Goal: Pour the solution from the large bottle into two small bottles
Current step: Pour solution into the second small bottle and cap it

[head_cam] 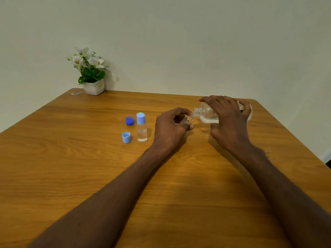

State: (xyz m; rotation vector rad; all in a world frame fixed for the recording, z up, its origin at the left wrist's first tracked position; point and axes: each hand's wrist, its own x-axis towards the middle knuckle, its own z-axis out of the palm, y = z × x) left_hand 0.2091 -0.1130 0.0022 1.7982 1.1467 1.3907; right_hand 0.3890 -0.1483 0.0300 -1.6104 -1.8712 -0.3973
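Note:
My right hand point(227, 120) grips the large clear bottle point(207, 113), tipped on its side with its open neck pointing left; liquid pools in its lower side. My left hand point(170, 129) holds an uncapped small clear bottle point(187, 120), mostly hidden by my fingers, its mouth right at the large bottle's neck. Another small bottle point(142, 128) with a light blue cap stands upright to the left, holding clear liquid. Two loose caps lie beside it: a dark blue cap point(129, 120) and a light blue cap point(126, 137).
The wooden table point(89, 167) ends at a pale wall. A white pot of white flowers point(92, 74) stands at the back left corner, with a small clear scrap point(75, 93) beside it. The table's right edge runs close behind my right hand.

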